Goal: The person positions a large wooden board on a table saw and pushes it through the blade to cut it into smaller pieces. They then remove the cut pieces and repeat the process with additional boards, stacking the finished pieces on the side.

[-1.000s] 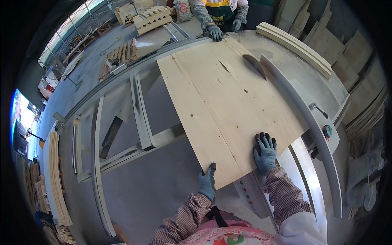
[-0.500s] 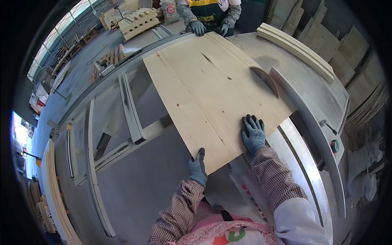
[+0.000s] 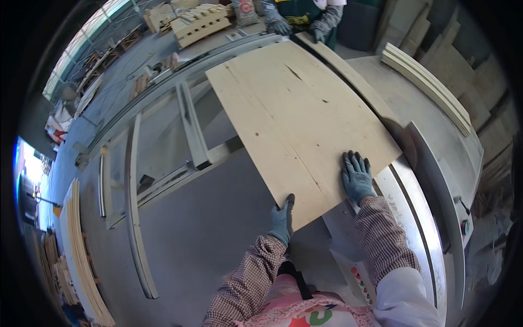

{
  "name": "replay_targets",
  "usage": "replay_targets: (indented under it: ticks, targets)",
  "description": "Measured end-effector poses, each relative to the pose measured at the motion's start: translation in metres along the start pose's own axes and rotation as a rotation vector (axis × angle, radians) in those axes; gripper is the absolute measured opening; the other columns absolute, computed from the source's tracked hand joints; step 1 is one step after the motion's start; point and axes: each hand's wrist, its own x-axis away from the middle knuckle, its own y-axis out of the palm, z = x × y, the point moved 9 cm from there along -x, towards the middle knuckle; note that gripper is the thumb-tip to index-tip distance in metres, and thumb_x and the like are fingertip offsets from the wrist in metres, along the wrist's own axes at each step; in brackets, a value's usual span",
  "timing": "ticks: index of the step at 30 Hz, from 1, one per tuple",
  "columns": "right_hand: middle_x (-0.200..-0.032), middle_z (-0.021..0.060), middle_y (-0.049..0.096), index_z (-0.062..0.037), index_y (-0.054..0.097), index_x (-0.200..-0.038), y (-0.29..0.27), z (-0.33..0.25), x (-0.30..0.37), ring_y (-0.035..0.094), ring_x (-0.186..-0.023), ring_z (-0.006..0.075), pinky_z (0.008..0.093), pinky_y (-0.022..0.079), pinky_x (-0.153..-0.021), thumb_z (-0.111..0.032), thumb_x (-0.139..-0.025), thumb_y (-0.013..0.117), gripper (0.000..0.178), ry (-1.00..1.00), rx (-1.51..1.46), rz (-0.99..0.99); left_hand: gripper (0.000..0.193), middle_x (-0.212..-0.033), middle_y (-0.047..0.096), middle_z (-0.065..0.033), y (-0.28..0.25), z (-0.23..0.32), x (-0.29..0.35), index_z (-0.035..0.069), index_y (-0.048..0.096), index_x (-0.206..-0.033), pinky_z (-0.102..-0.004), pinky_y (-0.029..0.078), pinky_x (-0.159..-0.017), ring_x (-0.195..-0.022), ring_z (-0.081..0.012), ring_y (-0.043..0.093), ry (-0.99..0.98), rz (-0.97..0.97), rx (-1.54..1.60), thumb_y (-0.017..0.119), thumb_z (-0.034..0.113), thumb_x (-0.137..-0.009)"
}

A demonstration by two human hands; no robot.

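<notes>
A wide plywood board (image 3: 305, 125) lies across the sliding table of a panel saw, with knots and a dark split on its face. My left hand (image 3: 282, 219) grips its near left corner, thumb on top and the other fingers out of sight underneath. Flat near the right corner rests my right hand (image 3: 357, 177), fingers stretched out on the wood. Both hands wear blue-grey gloves with dark fingertips. Along the board's right side lies a narrow wood strip (image 3: 348, 73), parted from it by a dark gap. At its near end stands a brownish, round-edged disc (image 3: 407, 144).
At the far end a co-worker's gloved hands (image 3: 280, 27) are by the board and strip. A long curved-looking fence (image 3: 436, 185) and stacked pale strips (image 3: 427, 87) are on the right. Metal frame rails (image 3: 192, 125) extend left. More long strips (image 3: 81, 250) stand at lower left.
The narrow strip now lies apart from the board, with a widened gap between them. In the picture, board and hands sit farther right, as does the surrounding scene. My hold looks the same.
</notes>
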Motion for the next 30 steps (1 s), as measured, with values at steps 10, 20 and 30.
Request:
replay_targets:
  ticks: [10, 20, 30]
  targets:
    - [-0.144, 0.0113, 0.016, -0.0061, 0.016, -0.138, -0.059, -0.204, 0.238, 0.011, -0.133, 0.027, 0.0439, 0.005, -0.108, -0.021, -0.086, 0.036, 0.057, 0.098, 0.095, -0.21, 0.053, -0.088, 0.063, -0.0099, -0.249, 0.019, 0.178, -0.001, 0.06, -0.099, -0.0313, 0.045, -0.071, -0.081, -0.0195, 0.058, 0.008, -0.055, -0.289, 0.067, 0.044, -0.073]
    - [-0.133, 0.0089, 0.038, -0.0102, 0.037, -0.131, -0.069, -0.267, 0.354, 0.037, -0.121, 0.0271, 0.0492, 0.032, -0.092, -0.036, -0.09, 0.035, 0.048, -0.278, 0.204, 0.232, 0.054, -0.087, 0.063, -0.011, -0.344, -0.065, 0.243, 0.004, 0.06, -0.102, -0.0332, 0.045, -0.07, -0.08, -0.0224, 0.06, 0.077, 0.017, -0.246, 0.064, 0.048, -0.072]
    - [-0.131, 0.0083, 0.041, -0.0105, 0.038, -0.13, -0.085, -0.24, 0.508, 0.043, -0.117, 0.0275, 0.047, 0.036, -0.089, -0.037, -0.09, 0.036, 0.048, -0.356, 0.29, 0.331, 0.057, -0.09, 0.064, -0.0098, -0.369, -0.153, 0.374, 0.005, 0.059, -0.105, -0.0342, 0.045, -0.071, -0.081, -0.022, 0.06, 0.114, 0.024, -0.201, 0.064, 0.049, -0.069]
